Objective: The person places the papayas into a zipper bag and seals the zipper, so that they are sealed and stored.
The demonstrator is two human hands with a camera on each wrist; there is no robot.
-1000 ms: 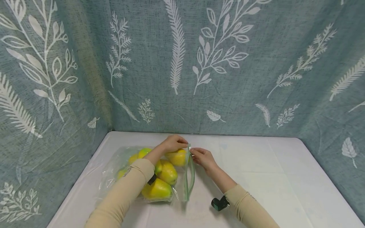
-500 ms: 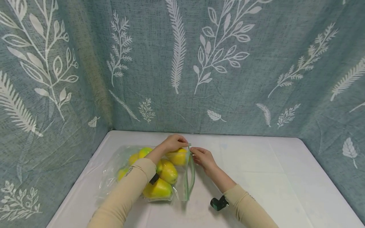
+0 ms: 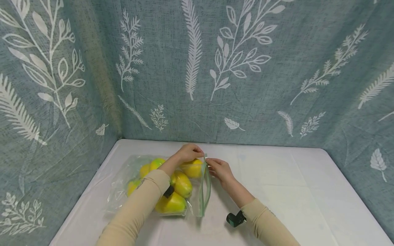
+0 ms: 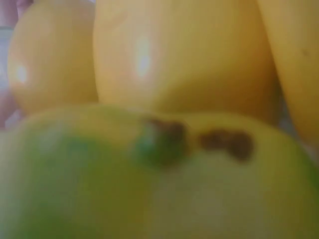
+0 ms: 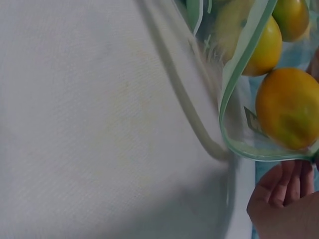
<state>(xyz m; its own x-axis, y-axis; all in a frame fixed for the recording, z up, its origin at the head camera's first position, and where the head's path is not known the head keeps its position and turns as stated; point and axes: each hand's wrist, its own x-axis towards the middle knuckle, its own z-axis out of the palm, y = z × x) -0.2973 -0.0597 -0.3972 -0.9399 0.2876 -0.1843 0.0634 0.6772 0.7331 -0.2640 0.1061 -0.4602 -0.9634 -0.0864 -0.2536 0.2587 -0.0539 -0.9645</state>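
A clear zip bag [image 3: 123, 191] lies on its side, filled with several yellow-green mangoes [image 3: 182, 184]. Its green zip strip [image 3: 201, 198] faces right, and the two edges bow apart along the middle. At the far end of that strip, my left hand [image 3: 187, 153] pinches the bag's corner, its forearm passing over the fruit. Just to the right, my right hand [image 3: 221, 169] pinches the strip between thumb and fingertips. The right wrist view shows the gaping bag mouth with an orange-yellow mango [image 5: 289, 107] inside. Mangoes [image 4: 189, 55] fill the left wrist view, blurred and close.
The bag rests on a white-covered table [image 3: 283, 191], whose far edge meets a blue-green curtain [image 3: 197, 116] with white leaf prints. Curtain hangs along both sides too. A black wrist camera [image 3: 235, 218] sits under the right forearm.
The head view has shifted slightly. Both hands keep their hold at the far end of the zip strip, and the bag and mangoes stay in place.
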